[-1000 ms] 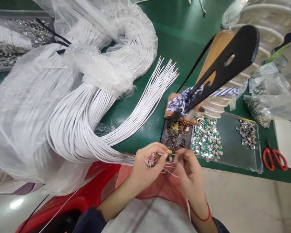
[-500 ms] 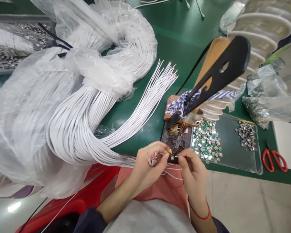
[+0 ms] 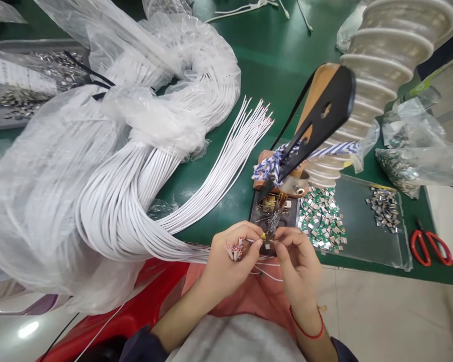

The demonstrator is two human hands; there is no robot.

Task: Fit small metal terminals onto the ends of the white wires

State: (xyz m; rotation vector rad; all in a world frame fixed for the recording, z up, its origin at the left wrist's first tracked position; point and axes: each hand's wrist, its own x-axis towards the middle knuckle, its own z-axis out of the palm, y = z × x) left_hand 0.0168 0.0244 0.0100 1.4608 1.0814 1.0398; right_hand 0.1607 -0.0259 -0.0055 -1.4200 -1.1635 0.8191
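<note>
My left hand (image 3: 230, 259) is closed around several thin white cables, whose stripped ends with red and white wires (image 3: 235, 249) stick out of the fist. Its thumb and forefinger pinch one cable end by a small yellowish piece (image 3: 263, 236). Just right of it, my right hand (image 3: 299, 264) is closed in a pinch; what its fingertips hold is too small to make out. Both sets of fingertips meet beside the tip of a soldering iron (image 3: 274, 223), fixed pointing down over a dark tray (image 3: 257, 213). A tiny white block (image 3: 267, 246) shows between the hands.
A large bundle of white cables (image 3: 113, 201) in plastic fills the left. Small green circuit boards (image 3: 322, 216) and metal connectors (image 3: 385, 210) lie on a glass plate (image 3: 362, 241). Red-handled scissors (image 3: 430, 246) lie at right. A ribbed hose (image 3: 385, 65) hangs above.
My right hand has moved slightly left, its fingertips now closer to the iron's tip and my left hand. The left hand keeps its grip on the cables. The view has shifted a little.
</note>
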